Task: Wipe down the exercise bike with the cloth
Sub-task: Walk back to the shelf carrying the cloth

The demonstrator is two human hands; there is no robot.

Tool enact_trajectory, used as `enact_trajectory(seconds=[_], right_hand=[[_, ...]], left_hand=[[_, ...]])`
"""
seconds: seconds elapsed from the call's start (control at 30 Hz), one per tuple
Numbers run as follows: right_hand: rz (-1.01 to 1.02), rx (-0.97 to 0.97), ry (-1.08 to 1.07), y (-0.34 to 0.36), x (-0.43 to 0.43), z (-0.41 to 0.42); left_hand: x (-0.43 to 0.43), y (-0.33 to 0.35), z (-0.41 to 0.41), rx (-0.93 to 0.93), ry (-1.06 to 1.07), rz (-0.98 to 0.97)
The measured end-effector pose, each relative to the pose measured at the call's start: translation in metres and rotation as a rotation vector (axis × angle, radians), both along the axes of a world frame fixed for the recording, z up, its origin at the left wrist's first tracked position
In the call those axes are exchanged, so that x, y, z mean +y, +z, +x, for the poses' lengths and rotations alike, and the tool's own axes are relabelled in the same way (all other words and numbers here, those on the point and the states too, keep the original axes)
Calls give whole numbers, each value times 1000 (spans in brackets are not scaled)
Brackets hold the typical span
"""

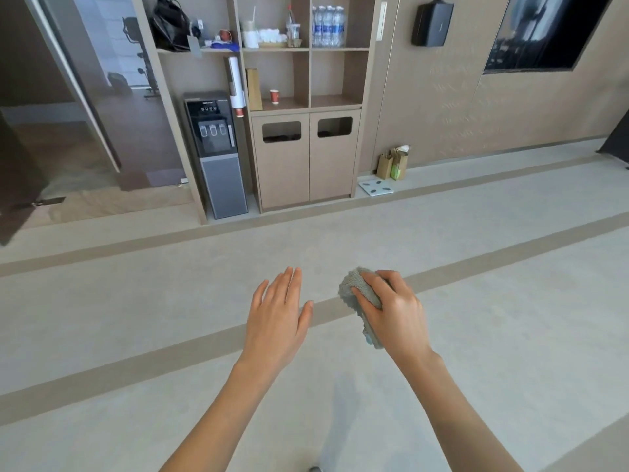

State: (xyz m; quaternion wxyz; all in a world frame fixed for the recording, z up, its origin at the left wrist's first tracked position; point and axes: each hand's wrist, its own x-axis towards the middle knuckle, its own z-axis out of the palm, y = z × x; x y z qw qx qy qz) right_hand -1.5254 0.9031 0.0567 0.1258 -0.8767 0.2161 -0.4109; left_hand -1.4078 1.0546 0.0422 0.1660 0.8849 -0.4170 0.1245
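The cloth [354, 291] is partly covered by the right hand [396, 311]. The exercise bike [140, 56] is blurred; the screen [544, 28] is cut off.

Head-worn view — forward, down at floor [136, 335].

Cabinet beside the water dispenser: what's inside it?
The cabinet shows only dark shapes through its two door cutouts. The shut doors cover everything else, so the contents cannot be told.

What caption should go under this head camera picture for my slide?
Right hand gripping a grey cloth, left hand open, above the floor, facing wooden shelves.
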Motion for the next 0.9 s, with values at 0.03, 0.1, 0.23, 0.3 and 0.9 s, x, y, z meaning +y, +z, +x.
enact_trajectory(seconds=[0.03, 0.1, 0.23, 0.3, 0.9], right_hand=[[-3, 0, -6, 2, -19, 19], [-2, 0, -10, 4, -54, 56], [19, 3, -17, 5, -117, 122], [27, 6, -26, 3, -147, 153], [53, 19, 115, 0, -487, 471]], left_hand=[[-20, 2, 20, -5, -1, -5], [-58, 7, 58, -15, -4, -3], [-125, 13, 122, -10, -9, 15], [-155, 13, 152, -5, -14, 21], [-474, 9, 452, 5, 175, -10]])
